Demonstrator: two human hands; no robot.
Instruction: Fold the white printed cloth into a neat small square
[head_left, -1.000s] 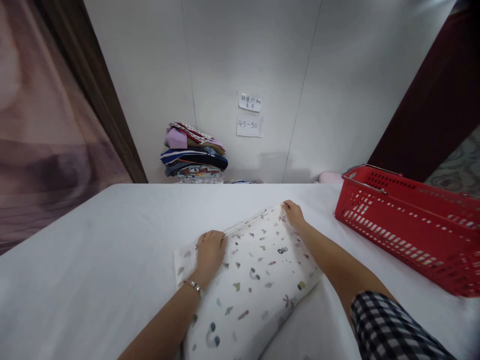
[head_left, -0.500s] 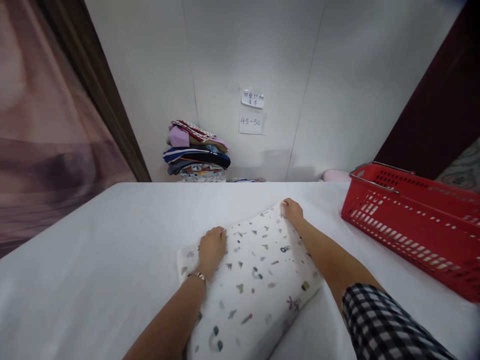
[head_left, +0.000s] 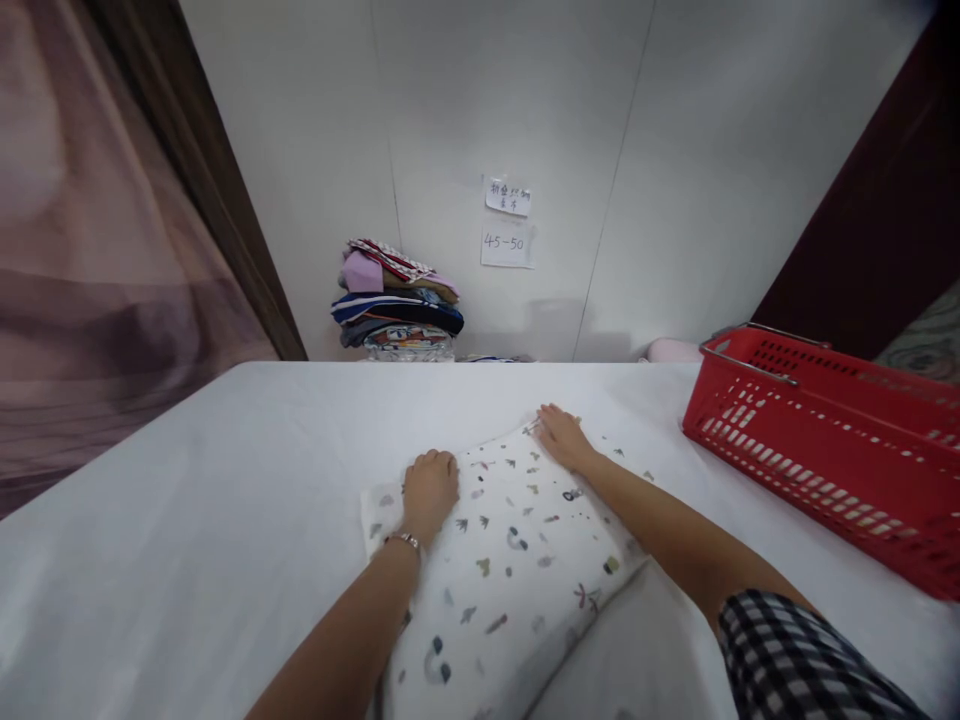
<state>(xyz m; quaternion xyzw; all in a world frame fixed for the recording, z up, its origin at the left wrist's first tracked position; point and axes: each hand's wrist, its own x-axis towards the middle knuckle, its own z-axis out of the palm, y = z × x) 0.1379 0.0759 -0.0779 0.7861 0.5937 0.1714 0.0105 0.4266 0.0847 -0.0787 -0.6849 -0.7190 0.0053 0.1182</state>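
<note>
A white cloth [head_left: 525, 560] with small printed rainbows, leaves and mushrooms lies on the white-covered table, its near part raised toward me. At its far left edge my left hand [head_left: 433, 490] is closed on the fabric, fingers bent over and thumb along the right side; a bracelet circles the wrist. My right hand [head_left: 561, 437] rests flat on the far right part of the cloth, fingers stretched forward. More printed fabric shows beyond the right forearm. The near end of the cloth runs out of view.
A red perforated basket [head_left: 825, 450] with metal handles stands on the table [head_left: 187, 520] at right. Folded fabrics [head_left: 397, 310] are stacked behind the table's far edge by the wall. Two paper notes [head_left: 508, 243] hang there. A pinkish curtain [head_left: 97, 250] hangs at left.
My right hand has let go of the far right corner, moved slightly left and flattened on the cloth. That corner now lies spread to the right. The left hand stays nearly in place.
</note>
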